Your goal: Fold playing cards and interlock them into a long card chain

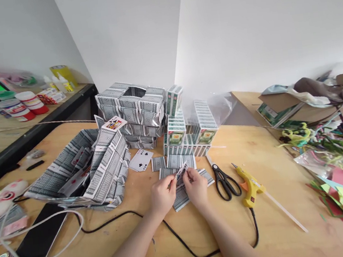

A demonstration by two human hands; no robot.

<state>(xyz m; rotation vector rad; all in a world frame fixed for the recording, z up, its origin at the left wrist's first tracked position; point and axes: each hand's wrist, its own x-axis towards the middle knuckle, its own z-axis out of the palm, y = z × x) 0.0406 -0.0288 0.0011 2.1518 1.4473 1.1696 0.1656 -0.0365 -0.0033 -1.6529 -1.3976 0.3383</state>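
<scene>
Playing card [181, 170] raised between two bare hands, left of the black-handled scissors [222, 175], with patterned cards [181, 203] lying flat beneath on the desk [277, 165]. Left hand [164, 193], farther left of the scissors: thumb and fingers pinching the card's left side. Right hand [197, 187], between left hand and scissors: fingers drawn together, pinching the card's other side. Partly covered and seen at a steep angle; impossible to tell whether flat or folded. Probably very light, thin and springy, stiff enough to hold a shape yet easy to crease for good; likely a little slick on the face. Best taken by opposite edges, between thumb and fingers, with light pressure and no squeeze across the middle. Close by: yellow glue gun [253, 187] just right of the scissors, stacked green boxes [177, 138] beyond and left of the scissors, card-built basket [109, 168] well left of the scissors.
</scene>
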